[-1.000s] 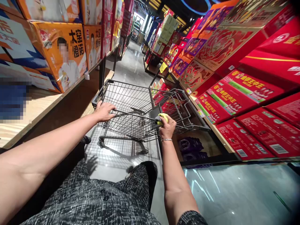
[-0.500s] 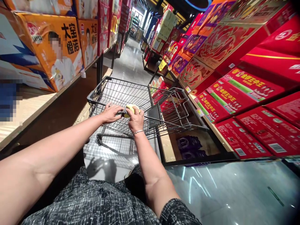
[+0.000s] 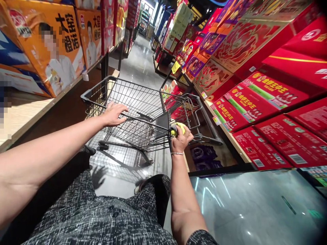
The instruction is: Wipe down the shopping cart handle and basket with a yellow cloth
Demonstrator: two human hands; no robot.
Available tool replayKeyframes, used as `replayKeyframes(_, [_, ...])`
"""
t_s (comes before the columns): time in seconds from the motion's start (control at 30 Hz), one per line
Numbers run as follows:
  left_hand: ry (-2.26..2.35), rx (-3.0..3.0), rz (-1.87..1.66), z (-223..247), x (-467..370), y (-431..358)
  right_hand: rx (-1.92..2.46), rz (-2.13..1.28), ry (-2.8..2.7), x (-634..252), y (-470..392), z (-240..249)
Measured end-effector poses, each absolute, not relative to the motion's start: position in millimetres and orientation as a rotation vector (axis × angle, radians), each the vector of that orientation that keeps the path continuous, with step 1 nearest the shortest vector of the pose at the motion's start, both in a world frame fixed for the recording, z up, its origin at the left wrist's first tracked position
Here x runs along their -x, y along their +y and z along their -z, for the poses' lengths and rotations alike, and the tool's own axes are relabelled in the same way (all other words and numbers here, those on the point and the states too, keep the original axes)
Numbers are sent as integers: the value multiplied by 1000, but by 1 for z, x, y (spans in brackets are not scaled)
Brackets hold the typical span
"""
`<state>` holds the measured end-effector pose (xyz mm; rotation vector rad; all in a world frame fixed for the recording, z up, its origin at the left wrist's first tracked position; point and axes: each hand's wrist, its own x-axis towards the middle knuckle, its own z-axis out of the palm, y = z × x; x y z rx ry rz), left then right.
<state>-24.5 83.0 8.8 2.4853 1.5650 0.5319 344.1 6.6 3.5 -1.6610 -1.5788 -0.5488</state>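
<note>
A black wire shopping cart [image 3: 133,102] stands in a store aisle in front of me, its basket empty. My left hand [image 3: 113,114] rests on the left part of the cart's handle bar, fingers loosely laid over it. My right hand [image 3: 181,137] presses a yellow sponge [image 3: 178,127] with a dark backing against the right end of the handle bar. A thin bracelet circles my right wrist.
Orange boxes [image 3: 58,51] line a wooden shelf on the left. Red gift boxes [image 3: 258,98] fill slanted shelves on the right, with dark purple packs [image 3: 204,156] low by the floor. The glossy tiled aisle [image 3: 139,64] runs ahead past more displays.
My right hand slid the sponge from the middle of the handle, beside my left hand, back out to the right end. The cart and view shifted slightly left.
</note>
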Motion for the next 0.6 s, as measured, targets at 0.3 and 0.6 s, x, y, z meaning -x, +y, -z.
replayKeyframes(0.3, [1418,-2339,-582,-1,17,71,1355,373,-2008,-216,19,60])
replayKeyframes(0.6, [1395,-2359,-784,13,44,59,1125,48,-2536,-162,-18,152])
